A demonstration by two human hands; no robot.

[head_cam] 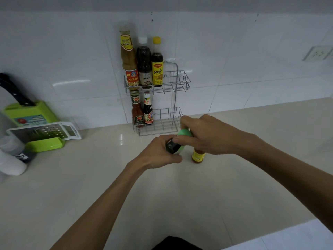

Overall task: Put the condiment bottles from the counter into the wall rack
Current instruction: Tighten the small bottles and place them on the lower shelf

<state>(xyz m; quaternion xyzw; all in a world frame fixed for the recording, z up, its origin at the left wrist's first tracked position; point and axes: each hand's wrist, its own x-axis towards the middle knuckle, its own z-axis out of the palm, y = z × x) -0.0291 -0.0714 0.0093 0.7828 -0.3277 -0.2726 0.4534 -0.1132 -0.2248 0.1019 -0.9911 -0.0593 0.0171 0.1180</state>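
A two-tier wire wall rack (182, 82) hangs on the tiled wall. Its upper basket holds three tall bottles (144, 64) at the left. Two small sauce bottles (142, 112) stand at the left of its lower basket (167, 121). On the counter in front of the rack, my left hand (158, 154) grips a dark bottle with a green cap (177, 144). My right hand (210, 136) also touches that green cap from above and covers the top of a small orange-yellow bottle (198, 156) standing upright on the counter.
A green knife block (27, 112) with a black-handled knife, a white and green grater (45, 134) and a white container (10, 163) sit at the left of the beige counter (126, 186). A wall socket (317, 53) is at the right.
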